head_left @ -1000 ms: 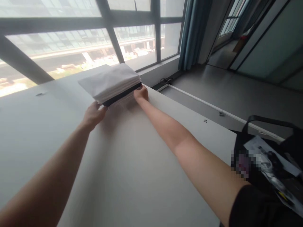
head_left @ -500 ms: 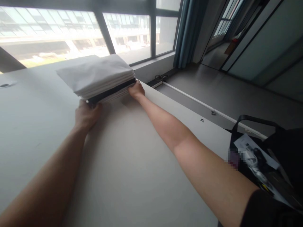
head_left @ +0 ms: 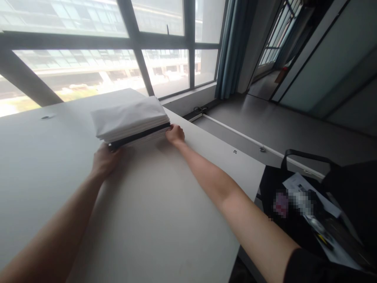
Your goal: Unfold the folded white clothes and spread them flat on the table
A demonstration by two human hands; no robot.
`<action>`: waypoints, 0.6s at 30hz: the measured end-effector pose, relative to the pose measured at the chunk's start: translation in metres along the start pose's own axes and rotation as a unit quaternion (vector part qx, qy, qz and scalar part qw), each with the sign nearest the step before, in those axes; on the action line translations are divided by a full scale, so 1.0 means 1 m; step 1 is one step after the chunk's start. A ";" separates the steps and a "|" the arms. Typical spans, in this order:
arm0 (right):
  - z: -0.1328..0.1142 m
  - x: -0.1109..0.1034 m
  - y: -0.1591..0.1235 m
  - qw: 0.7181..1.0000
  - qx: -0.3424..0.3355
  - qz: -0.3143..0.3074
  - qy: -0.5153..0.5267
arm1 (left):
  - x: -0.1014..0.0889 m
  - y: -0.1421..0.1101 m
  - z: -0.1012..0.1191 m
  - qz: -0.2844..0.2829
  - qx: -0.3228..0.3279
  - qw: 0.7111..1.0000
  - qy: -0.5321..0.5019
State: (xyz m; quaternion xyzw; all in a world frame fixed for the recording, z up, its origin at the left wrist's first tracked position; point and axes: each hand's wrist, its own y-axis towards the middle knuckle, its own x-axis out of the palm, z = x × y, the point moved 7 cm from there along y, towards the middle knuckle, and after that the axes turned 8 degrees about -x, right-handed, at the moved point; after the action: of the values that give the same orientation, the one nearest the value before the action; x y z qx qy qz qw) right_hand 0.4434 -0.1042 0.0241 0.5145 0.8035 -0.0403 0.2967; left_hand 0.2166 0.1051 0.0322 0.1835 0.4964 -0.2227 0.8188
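Observation:
A stack of folded white cloths with one dark layer near its bottom sits toward the far side of a white table. My left hand grips the stack's near left corner, fingers tucked under the lower layers. At the near right corner, my right hand holds the edge with its fingers curled against the bottom of the pile. Both arms are stretched forward across the table.
Large windows run along the far side, with a blue curtain at the right. A black bag with papers in it stands off the table's right edge. A white cable duct crosses the grey floor.
The view has shifted while both hands kept hold of the stack's near corners. The stack now sits lower and nearer the middle of the picture.

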 end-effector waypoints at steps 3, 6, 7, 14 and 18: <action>-0.009 -0.002 -0.025 1.000 0.016 0.010 -0.018 | -0.011 -0.013 -0.012 0.009 0.012 1.000 0.013; -0.017 -0.001 -0.049 0.999 0.034 0.007 -0.028 | -0.020 -0.027 -0.029 0.009 0.012 1.000 0.017; -0.021 -0.001 -0.057 0.999 0.035 0.005 -0.028 | -0.023 -0.032 -0.037 0.009 0.009 1.000 0.018; -0.038 0.008 -0.100 0.999 -0.015 -0.032 0.022 | -0.051 -0.103 -0.082 0.008 -0.013 0.999 -0.047; -0.031 0.030 -0.099 0.991 -0.067 -0.086 0.074 | -0.057 -0.126 -0.094 0.045 -0.032 0.996 -0.068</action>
State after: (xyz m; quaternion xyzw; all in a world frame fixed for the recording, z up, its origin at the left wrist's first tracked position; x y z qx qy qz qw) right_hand 0.3368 -0.1144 0.0101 0.4245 0.8651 0.0265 0.2658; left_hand 0.0555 0.0599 0.0322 0.1637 0.4374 -0.1811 0.8655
